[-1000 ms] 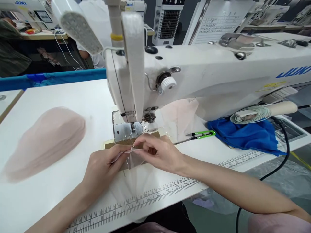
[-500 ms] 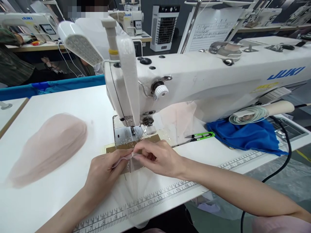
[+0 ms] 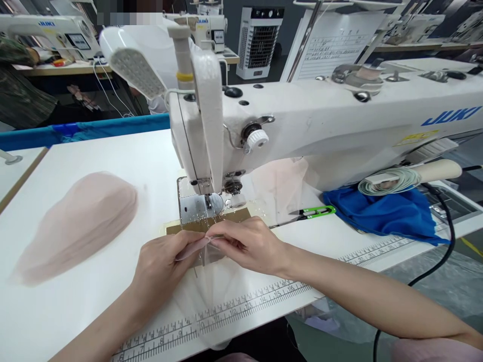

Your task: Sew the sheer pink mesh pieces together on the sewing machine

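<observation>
Between my two hands is a sheer pale pink fabric [image 3: 193, 248], pinched at its edge and draping down toward the table front. My left hand [image 3: 162, 261] is closed on it, thumb and forefinger pressed together. My right hand [image 3: 251, 246] grips the same edge, its fingertips meeting the left ones. Both hands are just in front of the needle and presser foot [image 3: 208, 202] of a white sewing machine [image 3: 302, 110]. Under the fingers lies a brown plate [image 3: 236, 216] on the table. The fabric's lower part is see-through and hard to outline.
A folded sheer pink piece [image 3: 83, 223] lies on the left of the white table [image 3: 113, 153]. Green thread snips [image 3: 317, 212], a blue cloth [image 3: 388, 216] and a coiled pale cord [image 3: 388, 182] sit on the right. A printed ruler strip [image 3: 226, 317] follows the front edge.
The view has shifted slightly, so the machine appears a little further right. Both hands keep their pinch on the fabric, with the fingertips moved very slightly.
</observation>
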`<state>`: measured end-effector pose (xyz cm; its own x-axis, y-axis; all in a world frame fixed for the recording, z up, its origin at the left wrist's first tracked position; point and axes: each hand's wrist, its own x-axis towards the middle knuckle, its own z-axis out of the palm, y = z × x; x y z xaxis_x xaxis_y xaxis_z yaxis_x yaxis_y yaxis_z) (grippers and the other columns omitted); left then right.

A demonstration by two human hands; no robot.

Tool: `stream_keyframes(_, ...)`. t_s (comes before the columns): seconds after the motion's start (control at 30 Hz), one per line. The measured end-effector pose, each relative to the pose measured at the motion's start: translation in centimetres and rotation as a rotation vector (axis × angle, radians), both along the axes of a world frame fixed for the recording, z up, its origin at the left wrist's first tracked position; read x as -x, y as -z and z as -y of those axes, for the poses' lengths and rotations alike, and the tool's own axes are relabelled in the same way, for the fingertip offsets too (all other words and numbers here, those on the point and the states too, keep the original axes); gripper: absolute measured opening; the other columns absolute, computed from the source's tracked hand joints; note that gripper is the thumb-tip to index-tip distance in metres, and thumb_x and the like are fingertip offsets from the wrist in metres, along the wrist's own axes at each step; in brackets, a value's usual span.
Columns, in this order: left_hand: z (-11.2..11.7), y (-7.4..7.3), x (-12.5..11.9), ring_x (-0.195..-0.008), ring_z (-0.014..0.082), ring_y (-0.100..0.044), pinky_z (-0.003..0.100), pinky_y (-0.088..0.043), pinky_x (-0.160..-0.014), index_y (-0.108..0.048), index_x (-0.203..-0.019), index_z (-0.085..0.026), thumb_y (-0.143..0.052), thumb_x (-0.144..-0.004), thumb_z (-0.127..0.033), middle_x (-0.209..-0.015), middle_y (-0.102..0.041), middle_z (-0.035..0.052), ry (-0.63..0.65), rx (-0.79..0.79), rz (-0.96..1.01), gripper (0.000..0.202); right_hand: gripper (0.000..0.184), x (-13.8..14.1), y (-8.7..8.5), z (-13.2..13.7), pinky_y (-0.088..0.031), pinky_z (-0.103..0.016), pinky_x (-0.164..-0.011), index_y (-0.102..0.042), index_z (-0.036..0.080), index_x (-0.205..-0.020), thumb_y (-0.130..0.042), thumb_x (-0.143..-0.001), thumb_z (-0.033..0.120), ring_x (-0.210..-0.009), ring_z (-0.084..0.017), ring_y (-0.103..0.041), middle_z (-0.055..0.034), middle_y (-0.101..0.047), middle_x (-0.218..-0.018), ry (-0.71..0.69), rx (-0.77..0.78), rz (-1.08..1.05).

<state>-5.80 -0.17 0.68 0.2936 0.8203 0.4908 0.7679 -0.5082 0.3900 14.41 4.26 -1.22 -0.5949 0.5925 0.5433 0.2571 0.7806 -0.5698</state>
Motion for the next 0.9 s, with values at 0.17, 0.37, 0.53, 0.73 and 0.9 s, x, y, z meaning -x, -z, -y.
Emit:
stream_keyframes(0.17, 0.2, 0.2, 0.1, -0.036, 0.0069, -0.044, 0.020, -0.032, -0.040, -0.064, -0.096, -0.024, -0.052, -0.098, -0.034, -0.049, -0.056, -0.0092, -0.013, -0.086, -0.064, 0.016, 0.013, -0.3, 0.0, -0.1, -0.044, -0.016, -0.044, -0.067, 0.019, -0.096, -0.054, -0.099, 0.022, -0.046, -0.003, -0.056, 0.0068, -0.070, -0.064, 0.020, -0.249, -0.044)
stream_keyframes(0.37, 0.3, 0.3, -0.2, -0.043, 0.0057, -0.053, 0.016, -0.042, -0.049, -0.064, -0.112, -0.027, -0.050, -0.095, -0.017, -0.053, -0.060, -0.0103, 0.130, -0.162, -0.061, 0.024, 0.019, -1.1, -0.6, -0.6, -0.032, -0.023, -0.033, -0.073, 0.024, -0.088, -0.059, -0.092, 0.012, -0.041, -0.006, -0.048, 0.0075, -0.059, -0.051, -0.057, -0.662, 0.083)
stream_keyframes(0.53, 1.0, -0.4, -0.3, -0.044, 0.0069, -0.056, 0.017, -0.045, -0.050, -0.068, -0.090, -0.023, -0.053, -0.094, -0.019, -0.057, -0.066, -0.0068, 0.130, -0.089, 0.032, 0.016, 0.027, -1.2, -2.2, 0.0, -0.029, -0.022, -0.033, -0.067, 0.022, -0.069, -0.058, -0.088, 0.006, -0.039, -0.005, -0.043, 0.0077, -0.051, -0.045, -0.100, -0.700, 0.063)
stream_keyframes(0.73, 2.2, -3.2, -0.7, -0.036, 0.0082, -0.031, 0.021, -0.025, -0.034, -0.071, -0.072, -0.026, -0.053, -0.092, -0.045, -0.041, -0.044, -0.0078, 0.117, 0.602, 0.233, 0.032, 0.012, -2.0, -6.0, 1.6, -0.035, -0.020, -0.043, -0.064, 0.019, -0.087, -0.054, -0.094, 0.018, -0.043, -0.005, -0.042, 0.0076, -0.054, -0.052, -0.167, 0.124, 0.137)
stream_keyframes(0.9, 0.1, -0.7, -0.4, -0.046, 0.0136, -0.044, 0.025, -0.031, -0.046, -0.071, -0.071, -0.027, -0.055, -0.089, -0.042, -0.049, -0.059, -0.0046, -0.018, 0.373, -0.019, 0.029, 0.009, -0.8, -3.9, -0.4, -0.036, -0.019, -0.052, -0.064, 0.017, -0.084, -0.059, -0.091, 0.017, -0.046, -0.005, -0.045, 0.0098, -0.050, -0.050, -0.033, 0.393, 0.262)
